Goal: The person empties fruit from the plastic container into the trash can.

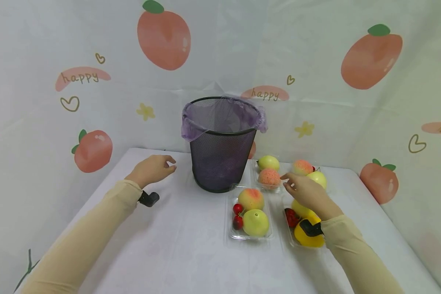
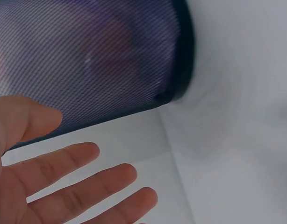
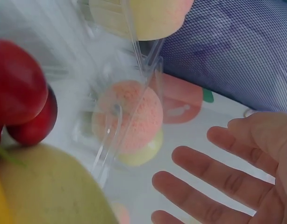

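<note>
My left hand (image 1: 152,168) hovers above the table left of a black mesh bin (image 1: 220,159), fingers apart and holding nothing. In the left wrist view its loosely spread fingers (image 2: 64,163) are close to the bin's side. My right hand (image 1: 310,195) is over the clear plastic fruit boxes on the right, also holding nothing. A pink, rough-skinned fruit (image 1: 270,177) lies in the back box, just left of its fingertips in the head view. Beneath the right wrist is a box with yellow fruit (image 1: 308,237) and a dark red fruit (image 1: 292,218), partly hidden by the hand.
A purple bag (image 1: 193,127) lines the bin and folds over its rim. In front of it a clear box (image 1: 233,233) holds a peach (image 1: 251,199), a yellow-green fruit (image 1: 255,223) and two cherries (image 1: 237,215). More fruit, including a pear (image 1: 317,179), lies at the back right. A printed cloth hangs behind.
</note>
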The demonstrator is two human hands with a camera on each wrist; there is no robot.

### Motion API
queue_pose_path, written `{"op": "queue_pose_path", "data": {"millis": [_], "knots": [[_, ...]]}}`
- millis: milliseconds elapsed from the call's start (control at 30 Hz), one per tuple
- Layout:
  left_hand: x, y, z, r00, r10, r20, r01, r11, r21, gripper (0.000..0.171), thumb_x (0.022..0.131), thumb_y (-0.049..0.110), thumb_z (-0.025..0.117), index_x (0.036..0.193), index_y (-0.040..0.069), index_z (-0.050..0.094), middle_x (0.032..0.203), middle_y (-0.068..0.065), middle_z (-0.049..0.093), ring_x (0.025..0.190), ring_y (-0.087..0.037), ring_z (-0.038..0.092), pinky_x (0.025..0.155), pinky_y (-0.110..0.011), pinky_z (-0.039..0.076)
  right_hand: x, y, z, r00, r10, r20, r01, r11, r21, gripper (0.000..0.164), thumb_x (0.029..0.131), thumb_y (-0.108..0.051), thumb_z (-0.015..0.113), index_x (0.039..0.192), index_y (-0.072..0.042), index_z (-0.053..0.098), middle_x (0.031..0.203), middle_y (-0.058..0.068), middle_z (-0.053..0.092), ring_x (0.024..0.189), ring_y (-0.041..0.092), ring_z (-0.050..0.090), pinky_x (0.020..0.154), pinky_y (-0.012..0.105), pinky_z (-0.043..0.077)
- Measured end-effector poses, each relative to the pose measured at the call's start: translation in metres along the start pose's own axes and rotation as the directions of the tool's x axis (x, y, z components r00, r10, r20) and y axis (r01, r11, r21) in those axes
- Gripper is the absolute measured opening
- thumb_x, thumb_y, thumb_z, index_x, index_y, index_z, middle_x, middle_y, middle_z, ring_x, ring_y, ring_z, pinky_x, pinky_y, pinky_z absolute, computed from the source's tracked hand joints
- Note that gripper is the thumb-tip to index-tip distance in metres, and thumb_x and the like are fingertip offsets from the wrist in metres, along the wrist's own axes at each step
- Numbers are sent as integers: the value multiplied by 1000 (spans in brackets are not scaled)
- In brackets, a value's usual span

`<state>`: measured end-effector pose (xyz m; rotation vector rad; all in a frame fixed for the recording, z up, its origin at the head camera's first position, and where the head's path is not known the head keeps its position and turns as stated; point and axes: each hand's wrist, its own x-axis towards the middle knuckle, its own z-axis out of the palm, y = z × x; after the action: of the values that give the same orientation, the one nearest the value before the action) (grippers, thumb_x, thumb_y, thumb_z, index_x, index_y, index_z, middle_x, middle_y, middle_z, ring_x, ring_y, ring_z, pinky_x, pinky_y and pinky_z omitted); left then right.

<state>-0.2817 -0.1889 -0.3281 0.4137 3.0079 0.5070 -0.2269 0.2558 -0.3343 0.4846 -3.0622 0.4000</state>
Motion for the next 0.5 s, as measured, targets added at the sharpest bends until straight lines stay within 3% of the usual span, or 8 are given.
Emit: {"op": "queue_pose_path", "data": {"millis": [200,367,500], "knots": [[8,4,-32,998,-11,-58,7,997,-78,44,99,32,43,132,6,57,121,-22,64,110,-37,61,92,-55,49,-16,11,-8,997,71,25,-72,996,59,33,101,-20,50,129,-4,58,113,19,67,103,36,64,86,53,54],[17,13,-66,987,-20,-159,-8,985,-171,44,101,32,44,135,6,54,121,-24,62,108,-37,60,93,-54,48,-36,28,-12,991,132,2,-131,983,129,36,102,-23,50,132,-3,55,117,22,64,103,40,62,81,52,55],[24,24,-91,979,-50,-199,-5,964,-267,46,101,32,41,140,7,49,123,-22,63,106,-34,62,93,-50,48,-54,45,-15,985,166,-39,-159,976,150,38,103,-25,49,132,0,53,118,27,61,104,45,62,77,54,56]]}}
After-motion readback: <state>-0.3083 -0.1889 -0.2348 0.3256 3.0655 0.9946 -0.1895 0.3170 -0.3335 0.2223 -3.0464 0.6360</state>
